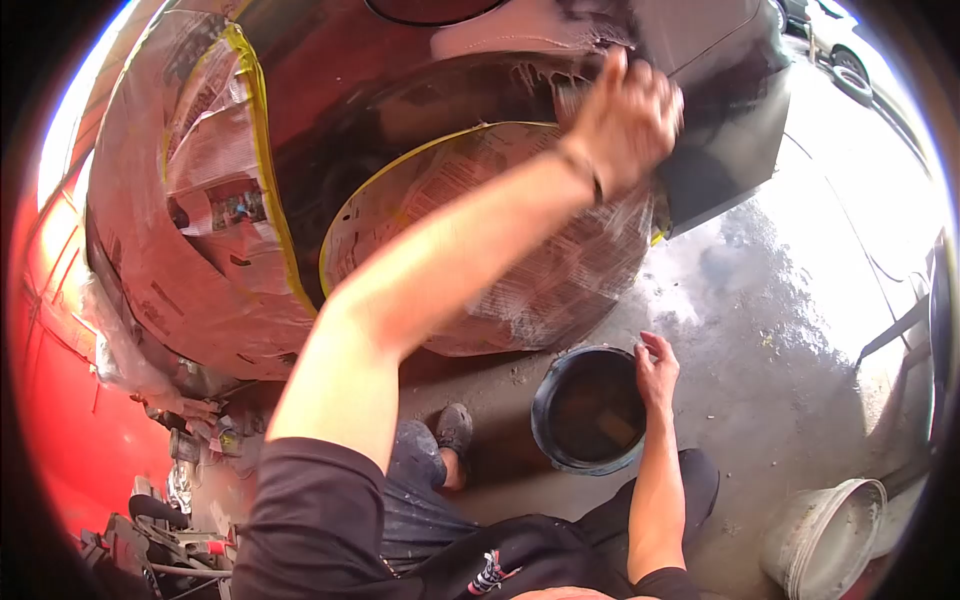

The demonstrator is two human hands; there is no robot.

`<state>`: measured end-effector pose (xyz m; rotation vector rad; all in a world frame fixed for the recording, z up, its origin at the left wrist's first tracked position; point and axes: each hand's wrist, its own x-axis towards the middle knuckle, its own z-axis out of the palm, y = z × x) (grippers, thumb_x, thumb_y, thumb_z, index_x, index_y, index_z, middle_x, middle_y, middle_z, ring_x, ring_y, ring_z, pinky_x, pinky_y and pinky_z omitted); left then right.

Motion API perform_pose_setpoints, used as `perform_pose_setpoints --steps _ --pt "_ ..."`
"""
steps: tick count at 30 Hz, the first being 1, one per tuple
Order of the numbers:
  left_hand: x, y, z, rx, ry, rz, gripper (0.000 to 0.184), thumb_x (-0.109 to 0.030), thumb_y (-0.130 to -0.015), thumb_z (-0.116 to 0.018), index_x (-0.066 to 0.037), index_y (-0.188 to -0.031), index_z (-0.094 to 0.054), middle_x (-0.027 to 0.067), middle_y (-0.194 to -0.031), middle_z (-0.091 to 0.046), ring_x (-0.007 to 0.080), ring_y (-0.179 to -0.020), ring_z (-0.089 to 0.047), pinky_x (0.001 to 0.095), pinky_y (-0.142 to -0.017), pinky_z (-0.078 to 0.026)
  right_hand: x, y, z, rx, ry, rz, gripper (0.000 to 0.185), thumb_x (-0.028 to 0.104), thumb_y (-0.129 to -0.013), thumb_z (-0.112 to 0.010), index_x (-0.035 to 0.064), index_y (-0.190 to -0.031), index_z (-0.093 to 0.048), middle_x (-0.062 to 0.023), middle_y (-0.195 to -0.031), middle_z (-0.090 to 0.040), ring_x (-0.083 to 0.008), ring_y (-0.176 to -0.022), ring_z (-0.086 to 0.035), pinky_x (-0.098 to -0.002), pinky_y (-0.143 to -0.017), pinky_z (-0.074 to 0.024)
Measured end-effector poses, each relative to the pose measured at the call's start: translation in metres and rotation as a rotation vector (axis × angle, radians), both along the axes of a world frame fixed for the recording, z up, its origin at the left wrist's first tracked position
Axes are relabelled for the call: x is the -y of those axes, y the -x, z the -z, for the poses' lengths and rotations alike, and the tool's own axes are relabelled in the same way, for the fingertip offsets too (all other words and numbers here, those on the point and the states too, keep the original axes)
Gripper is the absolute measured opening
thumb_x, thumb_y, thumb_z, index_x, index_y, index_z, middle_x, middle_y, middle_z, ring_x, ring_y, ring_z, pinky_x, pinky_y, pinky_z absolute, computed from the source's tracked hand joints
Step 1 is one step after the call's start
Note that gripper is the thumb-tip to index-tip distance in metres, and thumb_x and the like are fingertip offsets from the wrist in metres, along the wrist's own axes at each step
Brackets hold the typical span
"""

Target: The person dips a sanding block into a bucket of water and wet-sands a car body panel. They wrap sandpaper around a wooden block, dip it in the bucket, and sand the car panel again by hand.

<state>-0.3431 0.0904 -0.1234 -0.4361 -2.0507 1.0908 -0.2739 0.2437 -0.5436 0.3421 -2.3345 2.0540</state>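
Above the wet floor [740, 385], we see the left arm [400, 285] stretched, left hand [625, 125] curled at the car's wheel arch [530, 68], contents unclear; right hand [656, 372] loosely half-open by the bucket [541, 432].

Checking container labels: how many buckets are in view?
2 clear: a dark bucket on the floor beside the right hand, and a pale bucket at lower right. Another may be partly hidden behind it.
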Motion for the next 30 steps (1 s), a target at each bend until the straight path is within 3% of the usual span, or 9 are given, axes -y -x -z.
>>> perform_pose_setpoints --steps 5,7,8,15,19,21,24,27,30 --pt "-0.016 -0.124 0.236 0.846 -0.752 -0.001 0.055 -0.017 -0.088 -0.074 -0.004 -0.14 -0.066 0.0252 -0.127 -0.065 0.0432 -0.128 -0.058 0.0724 -0.118 -0.03 -0.027 -0.01 -0.046 0.052 0.17 0.154 0.029 0.008 -0.102 -0.068 0.0059 -0.13 -0.076 -0.0072 -0.113 -0.08 -0.0154 -0.091 -0.073 -0.0324 -0.082 -0.0583" --pt "-0.026 -0.163 0.302 1.329 -0.795 -0.275 0.03 -0.028 -0.095 -0.069 -0.017 -0.121 -0.08 0.0187 -0.116 -0.074 0.04 -0.117 -0.067 0.0657 -0.103 -0.042 -0.037 -0.018 -0.047 0.133 0.218 0.127 0.023 0.008 -0.107 -0.066 0.0043 -0.128 -0.076 -0.0022 -0.11 -0.079 -0.0084 -0.086 -0.069 -0.0254 -0.074 -0.0537" --pt "-0.03 -0.169 0.33 1.562 -0.954 -0.455 0.023 -0.025 -0.089 -0.077 -0.017 -0.11 -0.085 0.0166 -0.121 -0.078 0.0397 -0.123 -0.07 0.0669 -0.116 -0.036 -0.039 -0.022 -0.049 0.133 0.197 0.12 0.023 0.008 -0.107 -0.066 0.0044 -0.127 -0.077 -0.0022 -0.108 -0.078 -0.0085 -0.085 -0.069 -0.0257 -0.074 -0.0539" --pt "-0.028 -0.178 0.518 1.563 -0.654 -0.702 0.041 -0.026 -0.09 -0.074 -0.019 -0.129 -0.081 0.013 -0.14 -0.075 0.0309 -0.134 -0.069 0.0641 -0.119 -0.041 -0.042 -0.05 -0.064 -0.006 -0.03 0.015 0.02 0.004 -0.103 -0.069 0.0035 -0.121 -0.079 -0.0025 -0.092 -0.077 -0.0099 -0.078 -0.07 -0.028 -0.072 -0.0565" --pt "0.002 -0.163 0.474 1.74 -0.757 -0.656 0.042 -0.024 -0.091 -0.074 -0.012 -0.131 -0.079 0.0131 -0.144 -0.073 0.0358 -0.135 -0.068 0.0637 -0.113 -0.049 -0.047 -0.055 -0.073 -0.156 -0.215 -0.124 0.023 0.001 -0.098 -0.07 0.0038 -0.12 -0.078 -0.0122 -0.1 -0.08 -0.0191 -0.08 -0.077 -0.0327 -0.075 -0.0609" --pt "0.026 -0.155 0.427 1.935 -1.073 -0.457 0.04 -0.034 -0.101 -0.073 -0.003 -0.126 -0.079 0.0135 -0.116 -0.081 0.0284 -0.111 -0.075 0.0404 -0.1 -0.056 -0.046 -0.057 -0.068 -0.121 -0.228 -0.134 0.023 0.007 -0.096 -0.073 0.0044 -0.118 -0.077 -0.0161 -0.106 -0.08 -0.0263 -0.085 -0.079 -0.0377 -0.079 -0.0622" --pt "0.065 -0.16 0.402 1.707 -1.852 -0.1 0.036 -0.027 -0.106 -0.072 0.0 -0.13 -0.073 0.0063 -0.116 -0.076 0.0165 -0.11 -0.068 0.0356 -0.1 -0.053 -0.039 -0.063 -0.071 -0.045 -0.288 -0.088 0.029 0.021 -0.096 -0.077 0.0048 -0.121 -0.076 -0.0184 -0.109 -0.079 -0.0323 -0.09 -0.079 -0.0441 -0.085 -0.062" --pt "0.074 -0.164 0.356 1.823 -2.429 -0.061 0.026 -0.026 -0.11 -0.071 -0.005 -0.125 -0.067 0.0004 -0.116 -0.073 0.0061 -0.111 -0.065 0.0271 -0.095 -0.054 -0.031 -0.067 -0.073 0.194 -0.254 -0.165 0.047 0.041 -0.102 -0.076 0.0062 -0.133 -0.073 -0.0191 -0.122 -0.08 -0.0329 -0.105 -0.079 -0.0431 -0.093 -0.0607" --pt "0.069 -0.167 0.349 1.828 -2.47 0.134 0.022 -0.024 -0.111 -0.07 -0.006 -0.123 -0.064 -0.001 -0.113 -0.073 0.0062 -0.105 -0.067 0.0261 -0.092 -0.056 -0.032 -0.065 -0.083 0.32 -0.132 -0.363 0.043 0.038 -0.106 -0.073 0.0047 -0.133 -0.074 -0.0136 -0.114 -0.08 -0.0186 -0.107 -0.074 -0.0371 -0.092 -0.0588"
